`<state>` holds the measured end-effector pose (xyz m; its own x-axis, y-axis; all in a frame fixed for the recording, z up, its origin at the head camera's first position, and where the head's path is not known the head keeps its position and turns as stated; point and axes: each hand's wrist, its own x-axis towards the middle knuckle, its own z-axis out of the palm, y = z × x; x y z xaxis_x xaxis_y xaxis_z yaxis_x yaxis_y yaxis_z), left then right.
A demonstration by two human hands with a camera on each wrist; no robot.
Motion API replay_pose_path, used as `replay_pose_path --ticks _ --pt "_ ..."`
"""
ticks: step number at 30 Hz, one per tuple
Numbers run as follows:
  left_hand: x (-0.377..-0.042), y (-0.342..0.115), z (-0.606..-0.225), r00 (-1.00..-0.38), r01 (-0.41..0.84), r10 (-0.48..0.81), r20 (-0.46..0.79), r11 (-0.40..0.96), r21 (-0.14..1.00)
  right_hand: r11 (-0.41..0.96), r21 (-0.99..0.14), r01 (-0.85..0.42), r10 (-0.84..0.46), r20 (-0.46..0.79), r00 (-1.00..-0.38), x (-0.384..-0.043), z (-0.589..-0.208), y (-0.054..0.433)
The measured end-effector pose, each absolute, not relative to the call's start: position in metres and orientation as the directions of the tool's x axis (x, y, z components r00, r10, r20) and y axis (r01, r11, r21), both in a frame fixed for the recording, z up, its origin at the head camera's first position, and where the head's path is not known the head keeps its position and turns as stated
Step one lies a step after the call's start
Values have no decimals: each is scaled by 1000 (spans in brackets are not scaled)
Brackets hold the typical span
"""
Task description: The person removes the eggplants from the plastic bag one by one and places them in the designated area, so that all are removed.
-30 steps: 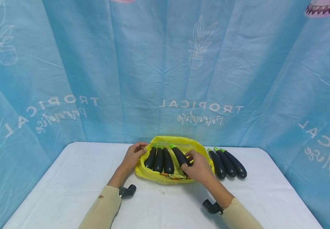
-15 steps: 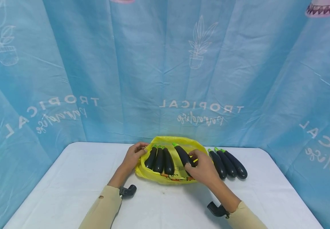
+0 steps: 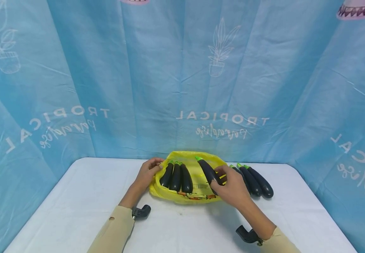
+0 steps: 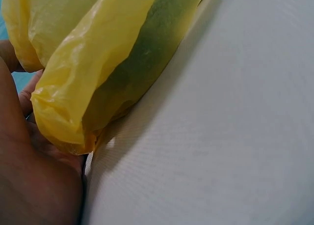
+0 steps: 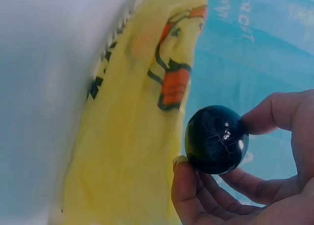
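Note:
A yellow plastic bag with printed pictures lies with its mouth spread, three dark eggplants side by side in its left part. At the bag's left edge my left hand pinches the plastic; the left wrist view shows fingers behind the yellow film. My right hand grips another eggplant between thumb and fingers, over the right part of the bag, green stem end tilted up and left. In the right wrist view its round, shiny end faces the camera, beside the bag's printed side.
Right of the bag, a row of eggplants lies on the white tablecloth, the nearest one partly hidden by my right hand. A blue printed curtain hangs right behind the table.
My right hand has moved to the right and slightly up with the eggplant, away from the three in the bag, and now overlaps the outside row. The left hand stays put.

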<state>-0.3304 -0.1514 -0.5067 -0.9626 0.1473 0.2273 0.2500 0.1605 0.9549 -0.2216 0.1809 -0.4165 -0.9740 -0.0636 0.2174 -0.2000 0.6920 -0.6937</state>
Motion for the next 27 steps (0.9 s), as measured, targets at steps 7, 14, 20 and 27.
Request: replay_pose_path --ticks 7,14,20,27 --pt "-331 -151 -507 -962 254 142 232 168 952 698 -691 -188 -54 210 -976 -220 -414 194" --pt "-329 -152 -507 -962 254 141 232 171 952 698 -689 -197 -50 228 -972 -217 -412 206" --pt "-328 -153 -506 -964 250 139 227 181 951 710 -664 -233 -56 277 -959 -215 -411 219" --pt "-328 -151 -505 -964 253 136 230 192 948 740 -622 -255 -45 333 -942 -211 -414 235"
